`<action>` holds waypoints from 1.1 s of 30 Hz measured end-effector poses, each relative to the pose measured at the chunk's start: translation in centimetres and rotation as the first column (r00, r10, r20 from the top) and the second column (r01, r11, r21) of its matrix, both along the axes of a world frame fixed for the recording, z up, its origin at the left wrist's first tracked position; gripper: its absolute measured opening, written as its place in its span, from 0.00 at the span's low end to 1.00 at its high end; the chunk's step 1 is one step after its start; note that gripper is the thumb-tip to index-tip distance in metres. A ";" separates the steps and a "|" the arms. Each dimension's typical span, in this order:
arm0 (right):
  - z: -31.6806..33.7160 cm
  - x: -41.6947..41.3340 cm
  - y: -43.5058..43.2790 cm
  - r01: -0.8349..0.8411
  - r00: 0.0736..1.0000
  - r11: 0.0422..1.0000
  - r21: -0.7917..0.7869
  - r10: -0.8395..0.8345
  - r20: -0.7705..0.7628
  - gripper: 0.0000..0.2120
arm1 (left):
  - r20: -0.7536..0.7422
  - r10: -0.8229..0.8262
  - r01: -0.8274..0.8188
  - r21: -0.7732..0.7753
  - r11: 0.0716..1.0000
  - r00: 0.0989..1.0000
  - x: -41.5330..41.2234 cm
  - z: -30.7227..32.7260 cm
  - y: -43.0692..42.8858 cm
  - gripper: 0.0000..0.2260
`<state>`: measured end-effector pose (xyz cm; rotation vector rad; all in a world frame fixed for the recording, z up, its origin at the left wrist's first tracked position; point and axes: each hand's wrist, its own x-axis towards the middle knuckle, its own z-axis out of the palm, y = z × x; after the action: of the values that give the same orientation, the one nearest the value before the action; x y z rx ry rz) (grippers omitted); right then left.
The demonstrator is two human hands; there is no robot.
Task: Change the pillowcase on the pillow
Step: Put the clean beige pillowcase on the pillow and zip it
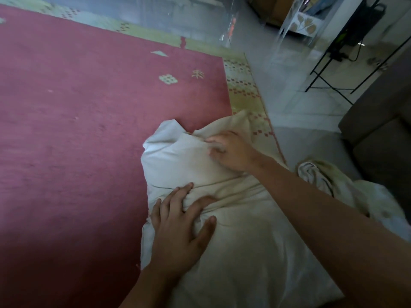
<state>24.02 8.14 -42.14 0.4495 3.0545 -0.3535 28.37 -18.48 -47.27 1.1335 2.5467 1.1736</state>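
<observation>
A white pillow (169,158) lies at the right edge of the pink rug, its far end bare. A cream pillowcase (255,252) covers its near part, bunched in a ridge across the middle. My left hand (180,227) rests on the pillow with spread fingers, and its thumb and fingers gather a fold of the pillowcase edge. Further away, my right hand (231,150) pinches the cream cloth at the far rim of the case, fingers curled into the fabric.
The pink rug (89,130) with a pale green patterned border fills the left. A crumpled second cloth (320,176) lies to the right on the tiled floor. A dark sofa corner (382,138) and a black metal stand (333,70) are at the right.
</observation>
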 end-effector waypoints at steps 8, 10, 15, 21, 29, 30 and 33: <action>0.0 -7.5 -2.0 0.060 0.996 0.993 -0.104 -0.066 -0.058 0.12 | 0.318 0.311 -0.346 0.057 0.937 0.896 -3.6 -0.1 -1.3 0.25; -0.2 -9.1 -1.9 0.044 0.996 0.998 -0.055 -0.039 0.084 0.15 | 0.413 0.341 -0.367 -0.018 0.930 0.844 -4.7 -0.4 -1.5 0.30; -2.2 -14.2 -1.5 0.167 0.964 0.958 -0.231 -0.109 0.244 0.43 | 0.589 0.119 -0.259 0.158 0.953 0.799 -5.0 -0.9 -0.6 0.26; -3.3 -18.5 -2.1 0.209 0.974 0.978 -0.023 -0.206 0.099 0.18 | 0.618 -0.022 -0.303 0.417 0.857 0.786 -5.4 -0.9 -0.7 0.21; 6.0 -23.5 -3.9 -0.304 0.774 0.832 -0.465 -0.068 -0.629 0.14 | 0.331 -0.063 -0.021 0.243 0.970 0.941 -10.9 2.4 -2.6 0.27; 6.3 -23.4 -4.1 -0.316 0.789 0.834 -0.452 -0.034 -0.614 0.14 | 0.340 -0.032 -0.045 0.217 0.975 0.940 -11.2 2.1 -2.9 0.26; 6.5 -21.9 -4.3 -0.206 0.900 0.952 -0.228 0.094 -0.425 0.17 | 0.443 0.121 -0.195 0.125 0.973 0.888 -11.6 1.0 -3.8 0.26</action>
<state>2.13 3.80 -35.64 0.1306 3.3287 -0.9522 16.76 -22.30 -46.31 0.6007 2.2575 1.5051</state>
